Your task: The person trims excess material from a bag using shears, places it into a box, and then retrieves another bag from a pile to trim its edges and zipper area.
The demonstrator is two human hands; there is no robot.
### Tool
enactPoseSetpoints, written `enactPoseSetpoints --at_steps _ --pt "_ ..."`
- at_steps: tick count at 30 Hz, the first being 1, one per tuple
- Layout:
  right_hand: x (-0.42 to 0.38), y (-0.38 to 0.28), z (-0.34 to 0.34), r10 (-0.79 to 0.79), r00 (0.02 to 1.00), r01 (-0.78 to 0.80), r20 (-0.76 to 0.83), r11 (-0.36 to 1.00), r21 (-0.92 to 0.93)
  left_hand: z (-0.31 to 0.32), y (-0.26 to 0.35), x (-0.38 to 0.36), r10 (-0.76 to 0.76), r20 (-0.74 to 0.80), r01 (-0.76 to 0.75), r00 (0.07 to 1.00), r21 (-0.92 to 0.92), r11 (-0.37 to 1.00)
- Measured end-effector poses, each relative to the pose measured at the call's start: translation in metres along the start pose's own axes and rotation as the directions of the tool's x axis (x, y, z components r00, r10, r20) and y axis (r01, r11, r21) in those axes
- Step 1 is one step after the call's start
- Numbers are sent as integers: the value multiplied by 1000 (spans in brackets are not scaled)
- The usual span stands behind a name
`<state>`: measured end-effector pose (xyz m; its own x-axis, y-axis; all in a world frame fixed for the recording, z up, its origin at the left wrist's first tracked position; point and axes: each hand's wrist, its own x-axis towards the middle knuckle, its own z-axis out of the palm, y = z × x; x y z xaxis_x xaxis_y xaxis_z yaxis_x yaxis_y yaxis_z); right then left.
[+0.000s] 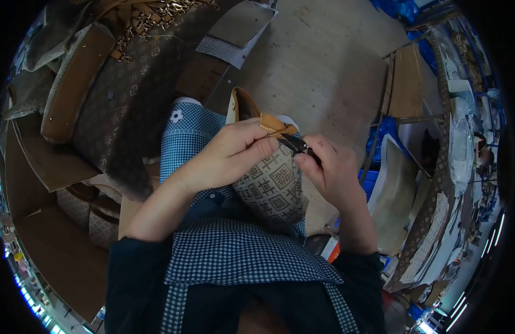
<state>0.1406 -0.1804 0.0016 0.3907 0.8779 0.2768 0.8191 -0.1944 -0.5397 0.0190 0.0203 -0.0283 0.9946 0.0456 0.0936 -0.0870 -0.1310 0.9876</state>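
A patterned beige bag [274,186] with brown leather trim rests on the lap, over a blue checked apron [241,253]. My left hand [238,150] pinches a tan leather piece [280,125] at the bag's upper edge, thumb and forefinger together. Closed around a small dark tool [295,145] is my right hand [330,164]; the tool's tip meets the leather beside my left fingertips. What exactly the tool is cannot be made out. A brown-lined leather flap [243,106] stands up just beyond my left hand.
On the left, a brown patterned surface [129,100] bears straps with gold clasps [163,14] and a tan-based bag [79,83]. Below it, an open cardboard box [62,245] holds more bags. Racks with sheets [394,200] and blue plastic stand at the right.
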Motion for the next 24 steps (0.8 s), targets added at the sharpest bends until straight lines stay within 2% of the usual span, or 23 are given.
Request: enactPoseSetpoints --at_steps 4,17,24 --pt "-1 1 0 -1 1000 1 -1 1000 7 2 7 1 6 -14 -7 1000 -63 998" --pt "-1 0 2 22 1000 -22 3 999 29 -1 2 0 0 5 0 1000 16 1000" --pt "-1 -1 3 9 1000 -9 -15 999 -36 0 -1 0 -47 -6 47 999 16 999"
